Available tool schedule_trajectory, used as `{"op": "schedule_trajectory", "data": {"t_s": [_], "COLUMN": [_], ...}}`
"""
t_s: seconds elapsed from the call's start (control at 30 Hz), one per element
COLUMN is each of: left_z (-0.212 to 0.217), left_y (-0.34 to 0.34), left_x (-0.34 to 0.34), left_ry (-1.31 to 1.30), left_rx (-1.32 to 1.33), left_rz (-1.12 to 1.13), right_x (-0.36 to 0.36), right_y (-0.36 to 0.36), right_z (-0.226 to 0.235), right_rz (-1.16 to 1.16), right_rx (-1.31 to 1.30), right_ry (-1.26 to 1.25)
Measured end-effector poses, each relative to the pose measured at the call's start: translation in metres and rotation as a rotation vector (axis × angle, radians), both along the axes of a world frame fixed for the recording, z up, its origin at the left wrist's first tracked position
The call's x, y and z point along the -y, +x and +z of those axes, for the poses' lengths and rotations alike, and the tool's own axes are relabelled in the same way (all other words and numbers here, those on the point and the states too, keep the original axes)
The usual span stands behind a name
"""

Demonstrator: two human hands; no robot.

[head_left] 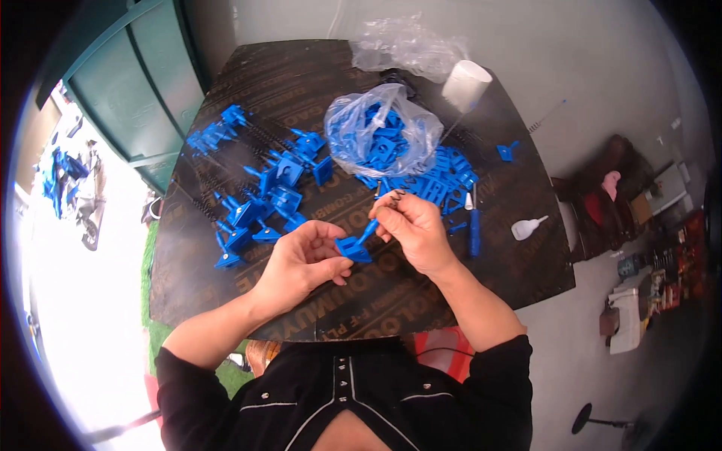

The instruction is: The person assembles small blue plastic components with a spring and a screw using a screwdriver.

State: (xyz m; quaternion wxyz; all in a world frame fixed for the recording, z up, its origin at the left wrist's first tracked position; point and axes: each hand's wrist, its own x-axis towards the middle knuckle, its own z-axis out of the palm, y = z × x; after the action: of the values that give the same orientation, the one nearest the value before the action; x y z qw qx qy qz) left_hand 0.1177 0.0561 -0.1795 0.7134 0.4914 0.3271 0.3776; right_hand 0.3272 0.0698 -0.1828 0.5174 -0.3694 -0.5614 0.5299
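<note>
A blue piece (352, 249) sits between the two hands, over the near part of the table (376, 310). The left hand (312, 259) grips its flat end, seemingly to steady it; the right hand (408, 225) pinches its stem and a dark spring (397, 196), perhaps keeping them in line. Just beyond, loose parts (432, 186) and a clear bag (340, 134) crowd the forward reach. A screwdriver (474, 234) lies to the right.
</note>
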Motion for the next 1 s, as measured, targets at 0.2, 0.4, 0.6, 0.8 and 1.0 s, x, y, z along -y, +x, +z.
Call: {"op": "schedule_trajectory", "data": {"t_s": [0.2,0.4,0.6,0.8,1.0], "left_z": [0.0001,0.0017,-0.0005,-0.0001,-0.002], "left_y": [-0.0105,-0.0072,-0.0065,-0.0054,-0.0058], "left_x": [-0.006,-0.0063,-0.0046,-0.0041,-0.0041], "left_ry": [-0.182,-0.324,-0.3,-0.282,-0.248], "left_rx": [0.128,0.286,0.268,0.261,0.222], "left_rz": [-0.184,-0.347,-0.335,-0.293,-0.239], "right_x": [-0.0011,-0.0028,-0.0028,-0.003,-0.002], "right_y": [0.0032,0.0097,0.0093,0.0096,0.0075], "right_z": [-0.0008,-0.004,-0.0038,-0.0036,-0.0026], "right_rz": [0.116,0.193,0.199,0.2,0.193], "right_rx": [-0.089,-0.169,-0.163,-0.147,-0.167], "right_ry": [0.016,-0.016,-0.01,-0.005,-0.007]}}
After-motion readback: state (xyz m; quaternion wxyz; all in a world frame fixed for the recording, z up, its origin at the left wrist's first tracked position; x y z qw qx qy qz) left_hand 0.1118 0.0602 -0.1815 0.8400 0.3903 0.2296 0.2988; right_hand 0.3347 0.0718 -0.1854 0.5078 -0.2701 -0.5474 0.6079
